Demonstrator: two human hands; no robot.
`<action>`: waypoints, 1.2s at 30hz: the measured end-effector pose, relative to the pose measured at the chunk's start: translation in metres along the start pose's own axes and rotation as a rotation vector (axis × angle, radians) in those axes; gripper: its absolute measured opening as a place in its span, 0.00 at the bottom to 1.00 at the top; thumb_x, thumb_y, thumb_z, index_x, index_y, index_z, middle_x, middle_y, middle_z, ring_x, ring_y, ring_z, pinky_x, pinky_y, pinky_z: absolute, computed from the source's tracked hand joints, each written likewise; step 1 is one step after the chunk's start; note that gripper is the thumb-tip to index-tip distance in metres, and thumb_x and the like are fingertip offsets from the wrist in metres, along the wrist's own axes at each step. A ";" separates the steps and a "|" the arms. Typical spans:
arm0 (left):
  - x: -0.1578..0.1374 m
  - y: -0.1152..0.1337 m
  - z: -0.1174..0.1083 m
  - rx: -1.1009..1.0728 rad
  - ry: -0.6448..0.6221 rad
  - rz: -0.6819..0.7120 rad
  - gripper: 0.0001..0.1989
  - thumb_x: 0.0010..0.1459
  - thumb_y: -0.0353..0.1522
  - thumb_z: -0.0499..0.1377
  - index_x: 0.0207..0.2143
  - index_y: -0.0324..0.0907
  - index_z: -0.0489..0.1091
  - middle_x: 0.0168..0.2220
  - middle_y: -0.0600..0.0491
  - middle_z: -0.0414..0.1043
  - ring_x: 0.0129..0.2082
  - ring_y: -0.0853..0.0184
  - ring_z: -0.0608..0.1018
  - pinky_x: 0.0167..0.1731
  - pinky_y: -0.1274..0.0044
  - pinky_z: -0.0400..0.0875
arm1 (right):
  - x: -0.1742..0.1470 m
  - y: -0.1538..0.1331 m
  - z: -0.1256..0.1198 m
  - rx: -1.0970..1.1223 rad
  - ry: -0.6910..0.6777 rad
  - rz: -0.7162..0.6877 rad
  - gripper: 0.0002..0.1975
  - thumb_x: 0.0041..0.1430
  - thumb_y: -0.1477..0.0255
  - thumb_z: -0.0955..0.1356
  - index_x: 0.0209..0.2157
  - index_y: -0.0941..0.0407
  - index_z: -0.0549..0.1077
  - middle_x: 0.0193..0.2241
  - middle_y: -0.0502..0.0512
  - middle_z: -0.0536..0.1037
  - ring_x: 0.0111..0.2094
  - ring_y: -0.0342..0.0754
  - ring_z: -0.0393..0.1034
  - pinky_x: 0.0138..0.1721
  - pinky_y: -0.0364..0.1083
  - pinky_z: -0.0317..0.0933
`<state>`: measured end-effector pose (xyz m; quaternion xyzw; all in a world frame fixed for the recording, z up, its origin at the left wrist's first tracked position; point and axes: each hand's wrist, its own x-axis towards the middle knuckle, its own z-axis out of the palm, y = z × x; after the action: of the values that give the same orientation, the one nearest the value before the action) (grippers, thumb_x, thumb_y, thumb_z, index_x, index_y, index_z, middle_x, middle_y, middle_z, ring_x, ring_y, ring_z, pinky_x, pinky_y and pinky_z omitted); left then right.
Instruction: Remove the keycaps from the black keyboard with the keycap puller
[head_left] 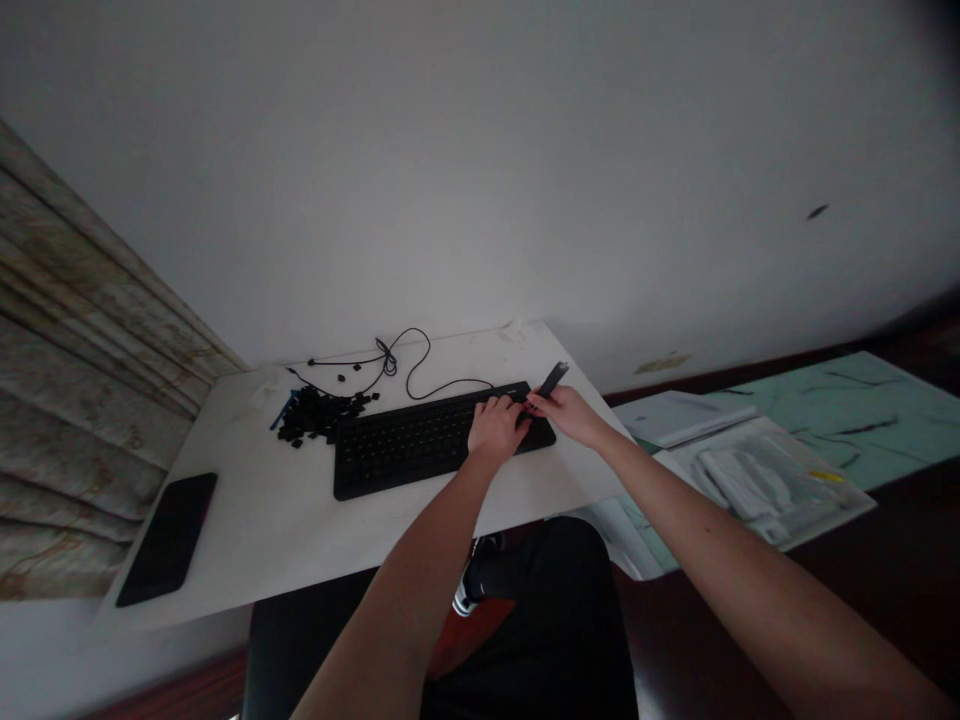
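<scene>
A black keyboard (405, 440) lies slightly tilted on the white table. My left hand (496, 428) rests on its right half, fingers spread over the keys. Close beside it, over the keyboard's right end, my right hand (570, 412) is closed around a black stick-shaped tool (556, 376). The tool's upper end points up and away to the right; its lower end is hidden between the hands. A heap of loose black keycaps (319, 412) sits against the keyboard's left end, with a thin blue item (283, 411) at its edge.
A black cable (429, 352) loops behind the keyboard. A dark phone (169, 538) lies at the table's left front. The white table (285, 530) meets a wall at the back and a curtain (82, 400) at left. Papers and plastic packets (750, 470) lie lower right.
</scene>
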<state>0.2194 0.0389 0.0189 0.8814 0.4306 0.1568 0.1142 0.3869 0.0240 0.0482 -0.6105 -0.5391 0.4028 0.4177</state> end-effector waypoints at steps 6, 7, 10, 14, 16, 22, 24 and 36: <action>0.002 0.000 0.002 -0.016 0.007 -0.010 0.15 0.68 0.42 0.51 0.48 0.45 0.72 0.49 0.48 0.71 0.50 0.56 0.69 0.50 0.63 0.64 | -0.003 -0.013 0.000 -0.010 0.000 -0.054 0.14 0.55 0.59 0.72 0.30 0.57 0.77 0.27 0.55 0.81 0.33 0.53 0.79 0.38 0.49 0.75; 0.002 -0.001 0.002 -0.021 0.003 -0.013 0.15 0.68 0.42 0.51 0.48 0.46 0.72 0.48 0.48 0.71 0.50 0.56 0.69 0.50 0.63 0.64 | -0.001 -0.019 -0.002 0.007 -0.013 -0.078 0.15 0.56 0.58 0.71 0.31 0.57 0.77 0.28 0.55 0.81 0.33 0.52 0.79 0.39 0.49 0.74; 0.003 -0.002 0.002 -0.045 -0.004 -0.018 0.14 0.68 0.42 0.51 0.48 0.48 0.73 0.48 0.50 0.71 0.49 0.57 0.70 0.50 0.63 0.63 | 0.014 -0.041 -0.010 -0.019 -0.052 -0.135 0.13 0.56 0.60 0.72 0.31 0.57 0.76 0.28 0.54 0.81 0.30 0.49 0.78 0.37 0.48 0.74; 0.003 -0.005 0.002 -0.084 0.008 -0.040 0.13 0.68 0.38 0.52 0.46 0.47 0.73 0.47 0.50 0.72 0.49 0.58 0.71 0.51 0.65 0.64 | 0.025 -0.053 -0.018 0.023 -0.027 -0.069 0.13 0.53 0.62 0.75 0.27 0.57 0.75 0.25 0.54 0.80 0.28 0.48 0.77 0.34 0.46 0.74; 0.002 -0.006 0.003 -0.101 0.019 -0.061 0.12 0.68 0.35 0.52 0.46 0.45 0.74 0.47 0.48 0.72 0.49 0.59 0.71 0.51 0.65 0.64 | 0.022 -0.041 -0.017 0.130 0.075 -0.041 0.14 0.54 0.60 0.74 0.29 0.57 0.75 0.26 0.55 0.81 0.29 0.48 0.77 0.34 0.45 0.74; 0.002 -0.008 0.006 -0.231 0.090 -0.103 0.11 0.62 0.28 0.55 0.43 0.43 0.75 0.45 0.48 0.75 0.49 0.59 0.74 0.54 0.65 0.66 | -0.011 0.043 0.000 0.249 0.523 0.036 0.26 0.52 0.48 0.70 0.30 0.59 0.76 0.29 0.61 0.82 0.28 0.50 0.77 0.28 0.45 0.71; 0.005 -0.011 0.006 -0.344 0.120 -0.139 0.11 0.61 0.26 0.54 0.40 0.42 0.76 0.43 0.49 0.76 0.47 0.61 0.75 0.54 0.67 0.67 | -0.018 0.063 0.005 0.164 0.606 0.045 0.28 0.51 0.45 0.69 0.28 0.60 0.76 0.26 0.62 0.82 0.26 0.52 0.77 0.28 0.47 0.69; -0.021 -0.055 -0.026 -0.462 -0.011 0.039 0.17 0.56 0.23 0.56 0.47 0.42 0.77 0.49 0.50 0.76 0.50 0.64 0.77 0.56 0.72 0.70 | -0.019 0.066 0.012 -0.070 0.655 0.041 0.29 0.55 0.46 0.65 0.28 0.59 0.78 0.26 0.64 0.82 0.31 0.58 0.79 0.35 0.51 0.68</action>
<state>0.1577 0.0566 0.0209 0.8409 0.3655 0.2488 0.3122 0.3950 0.0018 -0.0171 -0.7323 -0.3773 0.1743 0.5395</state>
